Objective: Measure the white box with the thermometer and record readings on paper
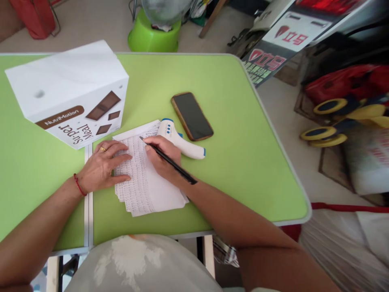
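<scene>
A stack of paper sheets (142, 186) lies on the green table, its left part covered in dense handwriting and its lower right part blank. My right hand (164, 156) is closed round a black pen (173, 162), whose tip is at the upper part of the top sheet. With fingers spread, my left hand (105, 166) rests on the left edge of the sheets. A white and blue infrared thermometer (188, 148) lies just beyond my right hand, partly over the paper. Past it is a smartphone (193, 115) with a dark screen and a brown case.
A white NutriMotion box (69, 93) stands on the table (243, 174) at the left, beyond my left hand. Behind the table are a green stool (154, 36) and a vehicle's rear panel (270, 52). Yellow-handled things (328, 121) and bags lie to the right.
</scene>
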`<state>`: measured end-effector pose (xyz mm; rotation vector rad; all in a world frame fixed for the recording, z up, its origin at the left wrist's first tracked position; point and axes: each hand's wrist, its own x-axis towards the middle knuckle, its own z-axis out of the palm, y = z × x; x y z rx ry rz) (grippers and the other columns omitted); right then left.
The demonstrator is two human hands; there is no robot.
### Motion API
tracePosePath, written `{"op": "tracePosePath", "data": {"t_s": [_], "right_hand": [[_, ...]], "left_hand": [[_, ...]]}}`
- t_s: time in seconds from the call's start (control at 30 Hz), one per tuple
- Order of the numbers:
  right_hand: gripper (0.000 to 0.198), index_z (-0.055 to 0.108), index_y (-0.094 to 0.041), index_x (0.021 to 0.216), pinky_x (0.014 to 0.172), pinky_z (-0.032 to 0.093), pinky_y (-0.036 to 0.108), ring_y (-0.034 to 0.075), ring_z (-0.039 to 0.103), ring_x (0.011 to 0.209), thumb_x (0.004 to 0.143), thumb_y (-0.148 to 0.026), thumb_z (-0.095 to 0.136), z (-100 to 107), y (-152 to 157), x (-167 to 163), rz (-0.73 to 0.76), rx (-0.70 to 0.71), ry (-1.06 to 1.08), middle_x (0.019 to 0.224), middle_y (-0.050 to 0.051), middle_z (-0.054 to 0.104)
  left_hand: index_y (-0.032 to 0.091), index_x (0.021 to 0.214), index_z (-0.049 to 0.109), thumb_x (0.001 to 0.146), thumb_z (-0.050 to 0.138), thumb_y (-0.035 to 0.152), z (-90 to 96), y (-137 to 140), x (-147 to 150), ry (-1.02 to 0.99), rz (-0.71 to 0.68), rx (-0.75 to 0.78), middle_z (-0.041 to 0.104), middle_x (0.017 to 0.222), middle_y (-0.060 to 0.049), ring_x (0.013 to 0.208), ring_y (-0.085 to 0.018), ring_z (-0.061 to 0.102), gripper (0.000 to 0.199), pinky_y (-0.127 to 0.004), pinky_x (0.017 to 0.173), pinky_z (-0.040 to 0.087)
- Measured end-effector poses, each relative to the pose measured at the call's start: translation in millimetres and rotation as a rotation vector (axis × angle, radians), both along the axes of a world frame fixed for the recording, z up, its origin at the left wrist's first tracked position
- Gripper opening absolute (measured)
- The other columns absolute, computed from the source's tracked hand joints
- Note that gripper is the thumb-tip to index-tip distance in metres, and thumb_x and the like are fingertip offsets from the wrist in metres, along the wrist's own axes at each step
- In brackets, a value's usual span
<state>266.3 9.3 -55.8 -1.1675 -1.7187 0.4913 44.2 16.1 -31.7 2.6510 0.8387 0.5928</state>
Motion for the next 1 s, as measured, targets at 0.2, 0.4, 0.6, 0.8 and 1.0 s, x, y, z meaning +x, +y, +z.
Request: {"op": "tracePosePath", "data": {"t_s": [0.2, 0.4, 0.6, 0.8, 1.0], "right_hand": [[0.022, 0.059, -0.02, 0.106, 0.079, 0.051, 0.036, 0.02, 0.06, 0.088, 0.093, -0.018, 0.041, 8.8, 4.2, 11.7, 0.19, 0.155, -0.352, 0.093, 0.009, 0.064], [0.029, 0.059, -0.014, 0.104, 0.069, 0.043, 0.033, 0.023, 0.054, 0.085, 0.094, -0.008, 0.032, 44.0, -9.8, 19.7, 0.349, -0.04, -1.0, 0.095, 0.013, 0.058], [0.034, 0.057, -0.012, 0.112, 0.068, 0.039, 0.034, 0.024, 0.054, 0.089, 0.092, -0.006, 0.03, 49.5, -16.2, 12.7, 0.362, -0.061, -1.243, 0.105, 0.017, 0.057], [0.039, 0.056, -0.014, 0.12, 0.072, 0.042, 0.035, 0.024, 0.055, 0.089, 0.09, -0.007, 0.034, 46.0, -21.2, 24.5, 0.288, 0.009, -1.095, 0.101, 0.014, 0.06], [0.039, 0.057, -0.013, 0.12, 0.089, 0.043, 0.042, 0.03, 0.052, 0.106, 0.082, -0.022, 0.051, 35.4, -14.3, 50.4, -0.149, 0.029, -0.789, 0.114, 0.017, 0.056]], "left_hand": [[0.018, 0.114, 0.065, 0.086, 0.062, 0.056, -3.0, 1.4, -2.0, 0.032, 0.007, 0.02, 0.059, 0.125, -0.015, 0.12, -0.032, 0.051, 0.048, -0.052, 0.103, 0.037], [0.018, 0.115, 0.064, 0.085, 0.063, 0.056, 1.3, 4.5, -6.4, 0.109, -0.023, 0.034, 0.058, 0.126, -0.016, 0.12, -0.032, 0.053, 0.048, -0.053, 0.104, 0.039], [0.017, 0.115, 0.064, 0.083, 0.067, 0.052, 9.8, 3.6, -9.1, 0.182, -0.016, 0.001, 0.057, 0.127, -0.016, 0.117, -0.035, 0.056, 0.048, -0.055, 0.097, 0.044], [0.018, 0.116, 0.064, 0.082, 0.068, 0.048, 12.7, 1.9, -9.1, 0.176, -0.011, -0.021, 0.057, 0.128, -0.016, 0.119, -0.034, 0.055, 0.045, -0.056, 0.1, 0.043], [0.015, 0.115, 0.064, 0.084, 0.068, 0.044, 17.9, -6.7, -4.6, 0.26, -0.013, 0.021, 0.059, 0.125, -0.016, 0.117, -0.033, 0.057, 0.042, -0.055, 0.101, 0.042]]}}
